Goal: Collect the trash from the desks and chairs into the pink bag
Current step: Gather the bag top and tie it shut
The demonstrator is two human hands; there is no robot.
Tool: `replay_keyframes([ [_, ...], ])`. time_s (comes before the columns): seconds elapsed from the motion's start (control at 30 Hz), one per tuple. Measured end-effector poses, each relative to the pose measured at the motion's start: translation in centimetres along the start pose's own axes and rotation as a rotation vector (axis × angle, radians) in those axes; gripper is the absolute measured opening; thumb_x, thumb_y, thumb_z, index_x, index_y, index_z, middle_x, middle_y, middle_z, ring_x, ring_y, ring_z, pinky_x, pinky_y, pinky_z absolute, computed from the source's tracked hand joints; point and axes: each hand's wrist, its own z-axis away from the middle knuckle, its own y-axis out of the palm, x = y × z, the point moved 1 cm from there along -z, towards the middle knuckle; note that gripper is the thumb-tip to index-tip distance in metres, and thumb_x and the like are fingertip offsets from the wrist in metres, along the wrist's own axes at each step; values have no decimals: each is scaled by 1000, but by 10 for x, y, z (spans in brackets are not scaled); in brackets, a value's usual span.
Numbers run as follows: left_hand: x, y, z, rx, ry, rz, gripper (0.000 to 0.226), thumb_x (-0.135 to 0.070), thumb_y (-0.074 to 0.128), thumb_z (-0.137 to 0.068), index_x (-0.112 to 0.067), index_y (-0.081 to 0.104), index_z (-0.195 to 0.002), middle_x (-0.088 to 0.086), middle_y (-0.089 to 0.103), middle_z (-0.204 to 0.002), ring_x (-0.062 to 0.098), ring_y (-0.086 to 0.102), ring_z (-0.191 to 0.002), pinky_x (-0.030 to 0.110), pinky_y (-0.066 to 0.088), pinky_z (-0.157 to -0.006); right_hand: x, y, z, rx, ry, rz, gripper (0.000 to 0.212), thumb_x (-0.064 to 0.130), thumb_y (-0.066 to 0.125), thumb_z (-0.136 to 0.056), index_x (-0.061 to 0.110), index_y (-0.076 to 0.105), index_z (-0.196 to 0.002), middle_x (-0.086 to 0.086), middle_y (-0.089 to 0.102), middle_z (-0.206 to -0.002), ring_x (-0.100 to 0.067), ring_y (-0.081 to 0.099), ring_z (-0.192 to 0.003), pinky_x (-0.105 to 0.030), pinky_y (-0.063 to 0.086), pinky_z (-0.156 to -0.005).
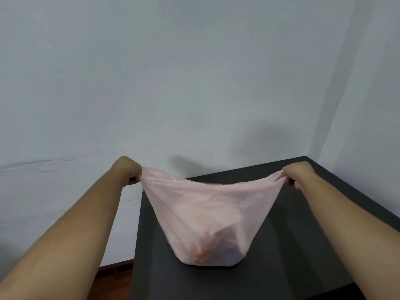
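1. Pink bag (207,215): thin translucent plastic film, base resting on the dark bench (303,245), mouth stretched wide.
2. Contents: dim reddish lumps at the bottom; load looks light.
3. Left hand (129,172), right hand (296,173): each clenched on an opposite rim corner.
4. Handling: soft, slippery, likely tear-prone; grip bunched rim.
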Motion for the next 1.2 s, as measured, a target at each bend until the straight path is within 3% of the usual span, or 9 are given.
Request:
replay_keyframes([
  [0.23, 0, -3, 9, -9, 28, -106, 24, 11, 42, -86, -5, 42, -68, 14, 47, -72, 24, 49, -55, 17, 43, -34, -14, -20, 7, -106, 26, 40, 8, 4, 56, -81, 0, 56, -74, -13, 50, -61, -23, 47, -48, -25, 36, -45],
  [0.37, -8, -3, 18, 77, 61, -94, 32, 16, 42, -85, -9, 38, -65, 11, 42, -69, 21, 50, -56, 13, 43, -32, 21, -3, 51, -250, -393, 159, 19, 16, 56, -79, 13, 61, -97, -8, 64, -96, -30, 61, -87, -30, 48, -73],
  [0.53, -9, -5, 26, 107, 60, -5, 28, 11, 46, -87, -8, 41, -66, 10, 44, -67, 20, 52, -55, 17, 52, -43, 35, 98, 136, 470, -935, 577, 101, 54, 71, -73, 20, 17, -151, -4, 19, -158, -24, 16, -146, -38, 18, -119],
  [0.6, -7, -8, 30, 157, 79, 105, 24, 8, 46, -88, -7, 45, -69, 10, 46, -67, 18, 51, -56, 21, 57, -51, 21, 134, 151, 460, -945, 817, 103, 45, 70, -76, 18, 6, -152, -7, 15, -159, -28, 17, -145, -43, 23, -116],
  [0.77, 15, -8, 34, 357, 339, 109, 38, -27, 75, -80, -18, 56, -113, 2, 55, -108, 15, 55, -97, 32, 48, -90, 20, 146, 140, 198, -860, 697, 31, -2, 47, -76, 14, 69, -90, -8, 70, -93, -30, 65, -91, -29, 45, -73],
  [0.9, 46, 35, 37, 627, 406, 20, 95, -51, 86, -57, -19, 44, -136, -10, 52, -132, 7, 50, -121, 25, 38, -103, 25, 142, 132, 199, -859, 622, 22, 0, 47, -76, 14, 62, -68, -5, 58, -69, -28, 55, -70, -27, 41, -62],
  [1.0, 44, 80, 46, 628, 517, 118, 61, -52, 73, -75, -17, 58, -123, -2, 65, -119, 5, 61, -108, 15, 50, -89, 20, 149, 131, 255, -879, 600, 25, 2, 46, -77, 16, 48, -57, -3, 53, -63, -27, 51, -66, -28, 37, -59],
  [1.1, 29, 111, 57, 370, 371, 411, 26, -29, 48, -99, -12, 67, -100, 3, 69, -96, 11, 65, -85, 17, 50, -68, 3, 155, 129, 309, -946, 512, 14, 21, 45, -84, 21, 59, -81, -3, 63, -80, -28, 57, -77, -32, 40, -73],
  [1.2, 21, 120, 57, 357, 199, 656, 33, -21, 41, -97, -13, 66, -77, 3, 70, -76, 20, 68, -77, 28, 53, -71, -19, 164, 129, 393, -925, 706, 74, 60, 45, -80, 24, 33, -143, -2, 69, -106, -26, 62, -99, -42, 42, -94],
])
